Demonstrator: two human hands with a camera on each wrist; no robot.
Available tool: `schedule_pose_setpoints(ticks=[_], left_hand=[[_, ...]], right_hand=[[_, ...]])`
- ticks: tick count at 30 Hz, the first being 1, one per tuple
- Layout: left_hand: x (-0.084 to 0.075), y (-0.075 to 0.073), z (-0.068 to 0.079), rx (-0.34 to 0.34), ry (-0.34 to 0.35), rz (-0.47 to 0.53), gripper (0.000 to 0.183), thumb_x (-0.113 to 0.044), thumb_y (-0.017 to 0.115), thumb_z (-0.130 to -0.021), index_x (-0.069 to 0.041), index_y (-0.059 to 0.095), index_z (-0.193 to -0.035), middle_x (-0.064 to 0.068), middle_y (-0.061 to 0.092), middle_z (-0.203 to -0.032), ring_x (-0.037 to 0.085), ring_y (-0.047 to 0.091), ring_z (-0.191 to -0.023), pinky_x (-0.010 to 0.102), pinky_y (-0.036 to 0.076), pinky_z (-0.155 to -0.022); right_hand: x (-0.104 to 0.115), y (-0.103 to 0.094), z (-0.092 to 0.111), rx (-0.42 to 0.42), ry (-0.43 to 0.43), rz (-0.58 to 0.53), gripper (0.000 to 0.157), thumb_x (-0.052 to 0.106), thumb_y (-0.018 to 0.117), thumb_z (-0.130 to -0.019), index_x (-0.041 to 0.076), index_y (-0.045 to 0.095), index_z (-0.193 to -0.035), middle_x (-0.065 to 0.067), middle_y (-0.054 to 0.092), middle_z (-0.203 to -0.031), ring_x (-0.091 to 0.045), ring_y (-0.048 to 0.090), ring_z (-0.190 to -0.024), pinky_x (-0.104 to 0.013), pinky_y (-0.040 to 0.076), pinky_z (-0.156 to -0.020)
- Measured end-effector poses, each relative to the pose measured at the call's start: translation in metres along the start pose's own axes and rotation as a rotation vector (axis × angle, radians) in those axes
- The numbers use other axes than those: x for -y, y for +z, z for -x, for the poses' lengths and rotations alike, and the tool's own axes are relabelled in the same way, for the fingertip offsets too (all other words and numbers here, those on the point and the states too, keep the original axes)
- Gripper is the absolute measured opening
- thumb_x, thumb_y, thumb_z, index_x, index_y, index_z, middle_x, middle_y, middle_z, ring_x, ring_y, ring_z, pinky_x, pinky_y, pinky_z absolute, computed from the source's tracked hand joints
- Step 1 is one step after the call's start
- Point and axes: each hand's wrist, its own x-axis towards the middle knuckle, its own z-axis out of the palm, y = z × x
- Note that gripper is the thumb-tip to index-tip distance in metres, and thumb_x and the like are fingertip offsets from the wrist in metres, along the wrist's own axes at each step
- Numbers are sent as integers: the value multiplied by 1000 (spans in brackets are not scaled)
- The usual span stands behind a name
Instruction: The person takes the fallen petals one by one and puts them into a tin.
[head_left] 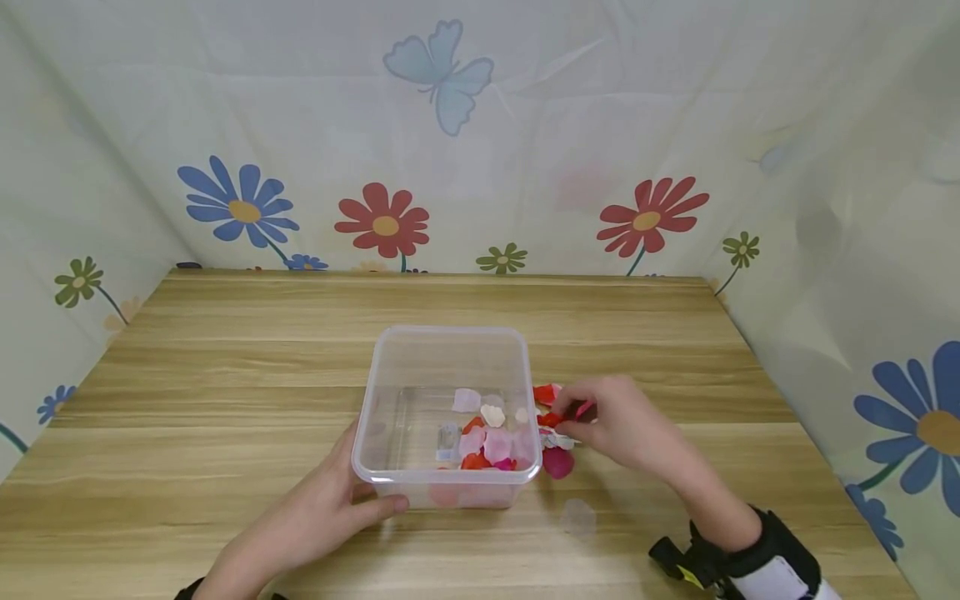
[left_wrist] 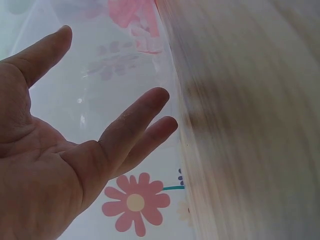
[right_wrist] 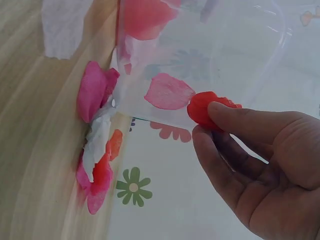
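The right hand (head_left: 626,427) pinches a ruffled red petal (right_wrist: 201,107).

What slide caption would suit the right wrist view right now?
Right hand pinching a red petal beside the clear container, with more petals on the wood-grain table.

Petals (head_left: 497,444) lie in the box (head_left: 446,477) on the table (head_left: 225,375), loose petals (head_left: 557,462) just to its right.
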Motion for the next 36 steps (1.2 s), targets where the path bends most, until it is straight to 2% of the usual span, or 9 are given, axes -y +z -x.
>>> schedule_pose_setpoints(ticks=[6,14,20,27,36], left_hand=[[-1,0,0,-9,-13,-38,98,-12,76,-88,-26,7,-156,10,36,-141,25,58,-115,29,49,-89],[-2,-1,1,-3,-13,-24,99,-11,75,-88,-26,5,-156,11,36,-141,27,57,-117,29,47,-91],[-2,-1,1,-2,-15,-19,99,-10,75,-88,-26,5,-156,11,35,-142,27,57,-118,29,47,-91],[-1,-1,1,-9,-25,-23,100,-10,76,-88,-25,5,-156,12,35,-142,29,56,-118,29,47,-91],[0,-1,1,-12,-16,-43,99,-14,77,-87,-22,7,-156,13,37,-140,26,57,-116,29,48,-90]], right_hand=[[2,-7,1,-25,30,2,18,-2,78,-81,12,70,-87,10,64,-83,-9,63,-75,-20,52,-66],[-2,-7,-1,0,-28,70,25,-2,74,-83,10,72,-105,8,65,-91,-10,59,-75,-23,52,-66],[-3,-6,0,17,-7,69,22,-4,67,-83,13,68,-97,8,61,-85,-13,55,-71,-21,48,-60],[-2,-6,1,14,38,52,23,-5,64,-84,18,61,-89,9,53,-76,-11,48,-63,-20,40,-52],[-6,-1,-1,55,58,58,20,-4,58,-85,16,55,-83,8,45,-67,-9,44,-59,-19,36,-50]])
